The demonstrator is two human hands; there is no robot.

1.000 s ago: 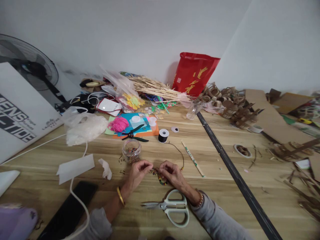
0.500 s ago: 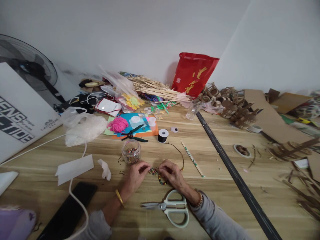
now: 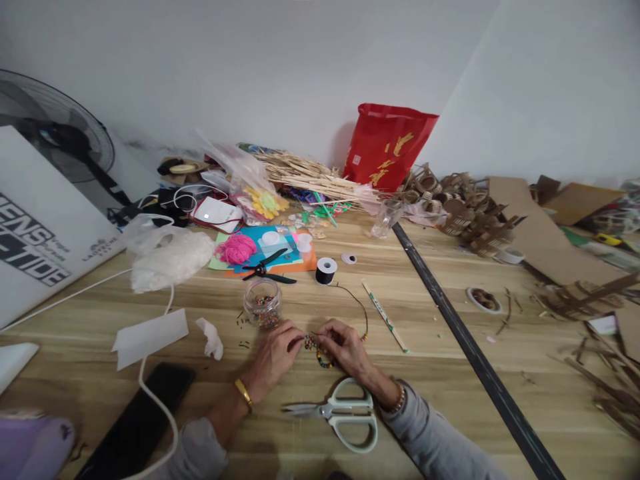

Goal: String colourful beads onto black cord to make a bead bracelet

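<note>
My left hand (image 3: 279,351) is closed in a pinch, with what looks like a small bead at its fingertips. My right hand (image 3: 345,345) pinches a black cord (image 3: 361,305), whose short end points left toward the left fingertips. Colourful beads threaded on the cord form a curved bead string (image 3: 324,363) below the right fingers. Between the hands lies a small group of loose beads (image 3: 310,343). The cord runs up to a black spool (image 3: 327,271) with a white top. Behind my left hand stands a clear jar (image 3: 263,303) of mixed beads. White-handled scissors (image 3: 353,403) lie nearer me.
Black pliers (image 3: 267,268) and pink yarn (image 3: 237,249) rest on coloured sheets. A green-white paper strip (image 3: 384,316) lies to the right, beside a long dark strip (image 3: 460,327). A phone (image 3: 137,420), white cable (image 3: 161,400) and crumpled tissue (image 3: 210,339) are at left.
My left hand has shifted slightly right, its fingertips nearer the cord end. My right hand stays nearly in place, and the cord's tip now shows more clearly.
</note>
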